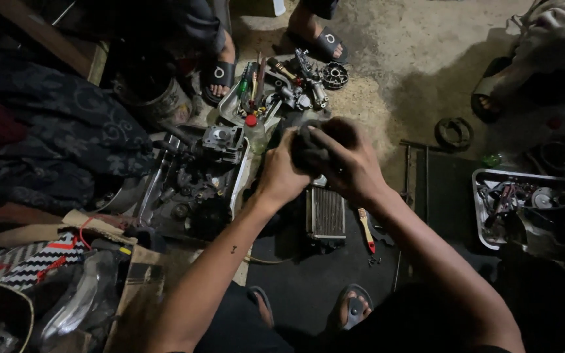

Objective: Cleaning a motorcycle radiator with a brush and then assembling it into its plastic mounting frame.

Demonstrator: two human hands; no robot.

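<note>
One dark engine part (312, 151) gripped by two hands: left hand (281, 171), right hand (351, 160)

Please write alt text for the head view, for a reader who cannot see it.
Two hands, left and right, grip a dark part over a dim workshop floor. Below lie a small radiator and a red-handled tool; trays of engine parts sit either side, and another person's sandalled feet stand beyond.
</note>
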